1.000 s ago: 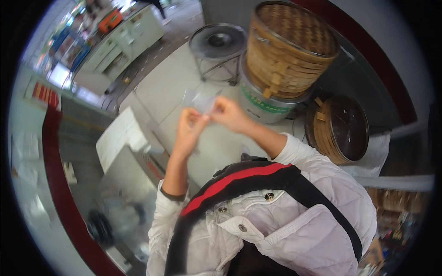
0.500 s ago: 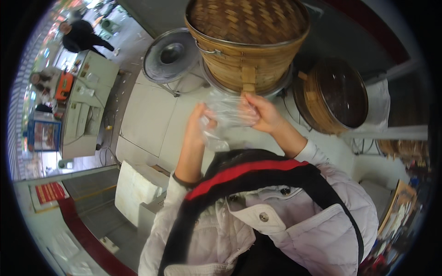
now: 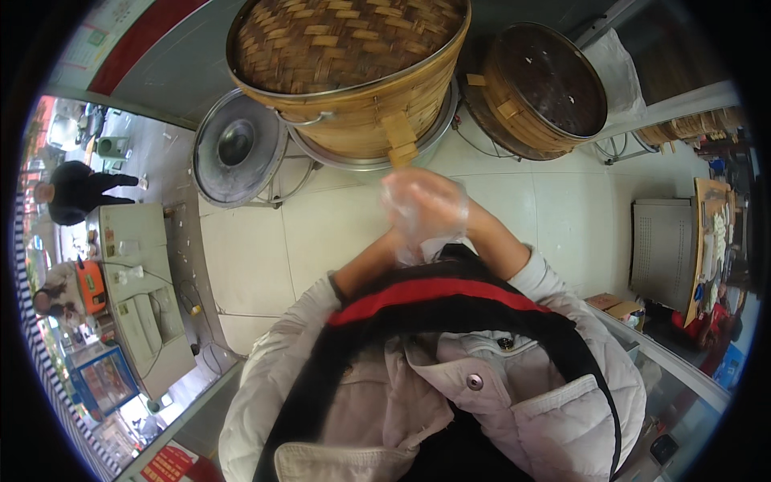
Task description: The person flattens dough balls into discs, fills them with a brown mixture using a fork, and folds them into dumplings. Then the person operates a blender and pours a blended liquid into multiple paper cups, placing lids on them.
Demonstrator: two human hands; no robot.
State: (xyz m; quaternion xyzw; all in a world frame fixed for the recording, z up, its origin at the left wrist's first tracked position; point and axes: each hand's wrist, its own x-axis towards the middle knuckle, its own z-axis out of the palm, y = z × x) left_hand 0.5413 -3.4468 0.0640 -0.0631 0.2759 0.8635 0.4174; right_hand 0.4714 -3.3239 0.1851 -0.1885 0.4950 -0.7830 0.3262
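Note:
A clear plastic glove (image 3: pixel 459 210) covers my right hand (image 3: pixel 426 197), which is bent inward in front of my chest and blurred. My left hand (image 3: pixel 395 243) meets it from the lower left, with its fingers hidden behind the right hand and the crinkled plastic. Whether the left fingers grip the glove I cannot make out. Just beyond both hands stands a large bamboo steamer (image 3: pixel 345 120) with a woven lid (image 3: pixel 345 40), its wooden handle close to my right fingers.
A round metal steamer stand (image 3: pixel 205 173) is left of the bamboo steamer. Farther right sits a lower bamboo steamer (image 3: pixel 514 88) with a dark top. At the left are a white counter (image 3: pixel 132 241) and a person (image 3: pixel 76 193). A board with pale pieces (image 3: pixel 711 241) lies far right.
My hands have come together and closer to my chest; the clear plastic stretched between them is now over my right hand. My view has turned, shifting the steamers left and up.

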